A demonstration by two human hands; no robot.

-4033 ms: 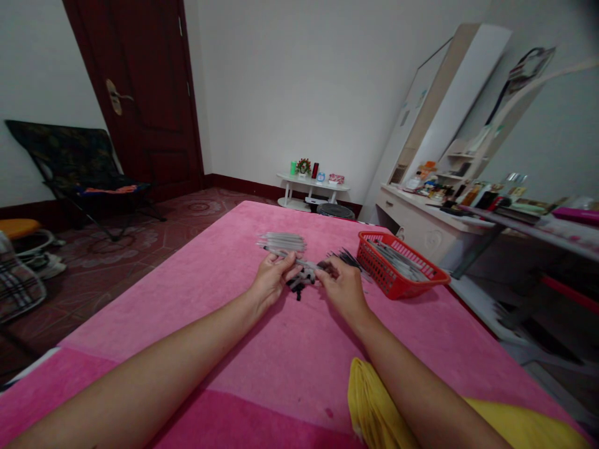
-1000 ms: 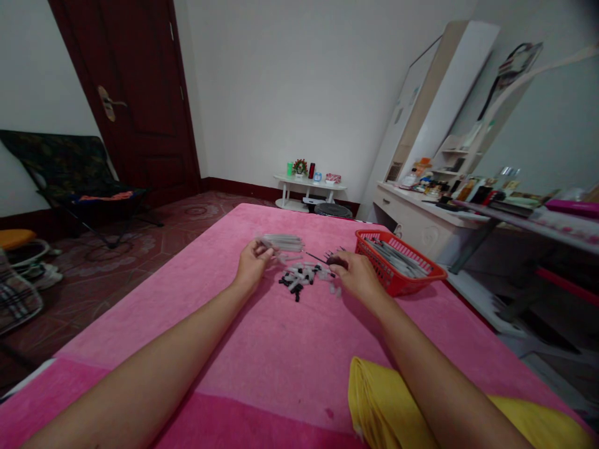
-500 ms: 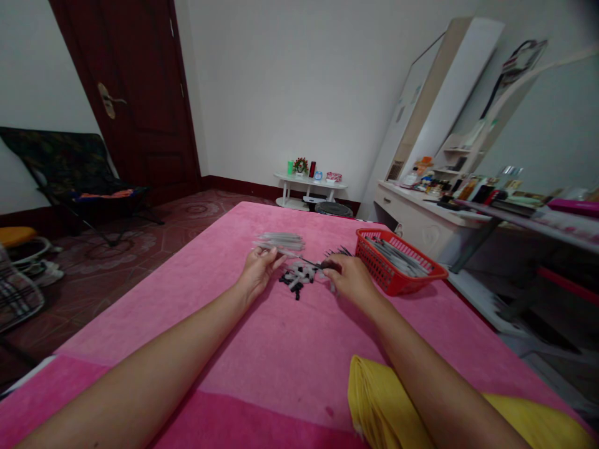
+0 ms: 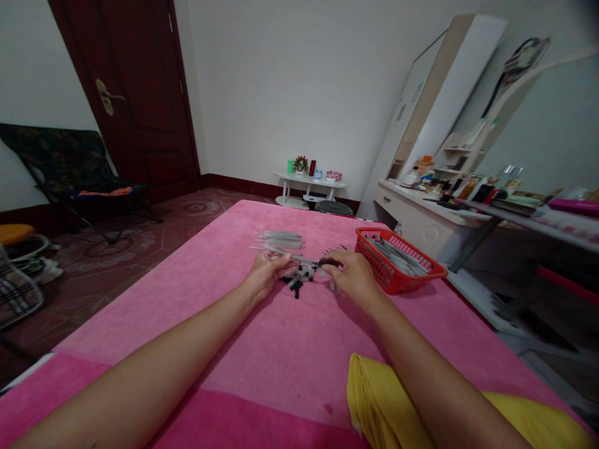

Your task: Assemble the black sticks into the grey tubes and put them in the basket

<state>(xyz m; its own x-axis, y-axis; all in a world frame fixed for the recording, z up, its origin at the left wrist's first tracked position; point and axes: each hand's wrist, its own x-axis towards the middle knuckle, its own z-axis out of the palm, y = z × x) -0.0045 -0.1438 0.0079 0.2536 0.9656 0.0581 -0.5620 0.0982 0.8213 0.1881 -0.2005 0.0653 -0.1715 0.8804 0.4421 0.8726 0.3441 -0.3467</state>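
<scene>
My left hand (image 4: 267,274) is closed on a slender translucent grey pen barrel (image 4: 299,258), held roughly level above the cloth. At its right end, my right hand (image 4: 349,272) pinches a black pen part (image 4: 322,262); the fingers hide most of it. Under and between both hands lies a small pile of black and clear pen pieces (image 4: 296,285). Just beyond my left hand, a row of grey pen barrels (image 4: 281,239) rests on the pink cloth. Dark slender tips (image 4: 334,249) show behind my right hand.
A red plastic basket (image 4: 397,284) of grey pens (image 4: 402,257) stands right of my right hand. Pink cloth (image 4: 253,380) covers the table. Yellow fabric (image 4: 379,399) lies under my right forearm. A cluttered dressing table (image 4: 421,209) stands at the right.
My hands have come closer together. The dark length that showed between barrel and right hand is now much shorter, and the barrel lies more level.
</scene>
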